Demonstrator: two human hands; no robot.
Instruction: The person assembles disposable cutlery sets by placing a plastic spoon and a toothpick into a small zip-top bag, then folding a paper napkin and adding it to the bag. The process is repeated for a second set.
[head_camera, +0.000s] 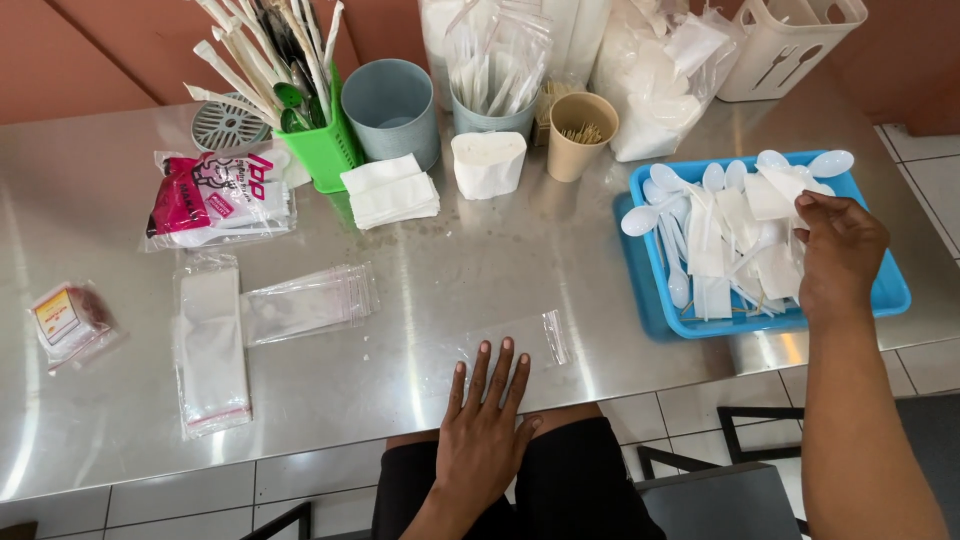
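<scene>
One blue tray (890, 292) sits on the steel table (480, 270), heaped with white plastic spoons (668, 222) and white paper napkin packets (712, 245); roughly seven spoon bowls show, the rest too tangled to count. The right hand (838, 258) lies over the tray's right side, its fingers (812, 208) curled together and touching a packet at the top of the heap; whether they pinch it cannot be told.

The left hand (483, 425) rests flat at the table's near edge, fingers spread. Just past its fingertips lies one clear zip bag (510, 345), touching or nearly touching them.

Further left of those fingers lie a small stack of clear bags (308, 303), a long packet of bags (210, 345) and a small red-and-yellow sachet (68, 318). Beyond, well away from both hands, stand a green holder (322, 150) of wrapped straws, two grey cups (392, 108), one tan cup of toothpicks (580, 135), two folded napkin piles (390, 190), a pink-and-white packet (215, 195), a white basket (785, 45) and a bag of white packets (655, 85). Nothing lies between either hand and what it touches.
</scene>
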